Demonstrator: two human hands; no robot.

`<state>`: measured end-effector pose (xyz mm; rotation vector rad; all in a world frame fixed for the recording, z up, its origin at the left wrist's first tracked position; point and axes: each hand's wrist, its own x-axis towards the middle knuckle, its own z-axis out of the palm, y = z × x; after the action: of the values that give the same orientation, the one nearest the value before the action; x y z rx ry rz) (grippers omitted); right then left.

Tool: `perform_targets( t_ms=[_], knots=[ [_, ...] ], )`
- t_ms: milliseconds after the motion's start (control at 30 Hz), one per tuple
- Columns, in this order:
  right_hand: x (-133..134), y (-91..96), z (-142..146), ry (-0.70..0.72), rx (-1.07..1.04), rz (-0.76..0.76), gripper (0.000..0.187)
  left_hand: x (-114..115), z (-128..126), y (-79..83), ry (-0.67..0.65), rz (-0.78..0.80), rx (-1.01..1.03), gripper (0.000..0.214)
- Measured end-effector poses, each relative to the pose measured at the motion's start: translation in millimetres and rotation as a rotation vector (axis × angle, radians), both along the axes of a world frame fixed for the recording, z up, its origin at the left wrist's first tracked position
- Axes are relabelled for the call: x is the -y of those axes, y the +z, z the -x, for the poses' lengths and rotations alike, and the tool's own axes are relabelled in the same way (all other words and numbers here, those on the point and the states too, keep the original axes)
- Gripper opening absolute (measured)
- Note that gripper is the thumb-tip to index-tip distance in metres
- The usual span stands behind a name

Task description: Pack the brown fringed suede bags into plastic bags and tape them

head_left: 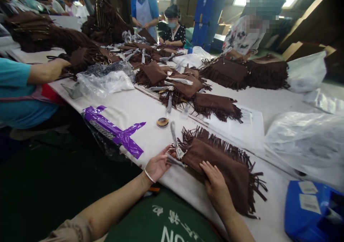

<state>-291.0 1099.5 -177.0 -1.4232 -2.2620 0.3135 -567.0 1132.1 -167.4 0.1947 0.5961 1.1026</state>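
Note:
A brown suede fringed bag (217,167) lies on the white table covering (158,134) right in front of me. My right hand (216,188) rests flat on its lower part, fingers extended. My left hand (158,165), with a silver bangle (148,175) on the wrist, reaches the bag's left end. Its fingertips are at a plastic-wrapped strap (175,145) and a small tag sticking out there. Whether those fingers grip the strap is hidden. Long fringe runs along the bag's far and right edges.
A small round tin (162,122) and purple-taped plastic (115,132) lie nearby. Further along are stacked fringed bags, papers, and plastic bags. A blue package (311,209) sits at right. A co-worker's arm (48,70) reaches in at left; other people stand beyond.

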Motion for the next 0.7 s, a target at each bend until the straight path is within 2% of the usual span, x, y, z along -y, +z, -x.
perform_targets(
  t_ms=[100,233,300,367,400,433,500,567,600,700],
  knots=[
    [4,3.7,6,-0.027,-0.003,0.025,0.049,10,5,1.0,-0.039,0.047,-0.143,0.053],
    [4,23.4,25,-0.116,-0.059,0.082,0.048,34,7,7.0,-0.17,0.046,-0.359,0.061],
    [3,31.6,41,-0.125,-0.083,0.09,0.051,47,5,8.9,-0.307,0.036,-0.389,0.059],
    [2,33.5,59,-0.069,-0.042,0.079,0.058,55,3,9.5,-0.473,0.007,-0.418,0.055],
    [1,31.9,67,-0.033,0.0,0.073,0.063,56,2,9.9,-0.515,-0.016,-0.471,0.052],
    [1,28.8,73,-0.005,0.042,0.067,0.067,53,1,10.5,-0.508,-0.051,-0.563,0.049],
    [1,20.0,80,0.003,0.099,0.058,0.071,39,4,13.3,-0.359,-0.185,-0.836,0.041],
    [0,10.9,79,-0.017,0.111,0.058,0.075,15,10,17.3,-0.204,-0.428,-1.1,0.032],
    [0,7.2,76,-0.018,0.11,0.057,0.077,0,12,19.1,-0.167,-0.575,-1.205,0.03],
    [-2,0.7,65,0.009,0.106,0.041,0.073,-46,16,21.0,-0.179,-0.956,-1.41,0.035]
  ],
)
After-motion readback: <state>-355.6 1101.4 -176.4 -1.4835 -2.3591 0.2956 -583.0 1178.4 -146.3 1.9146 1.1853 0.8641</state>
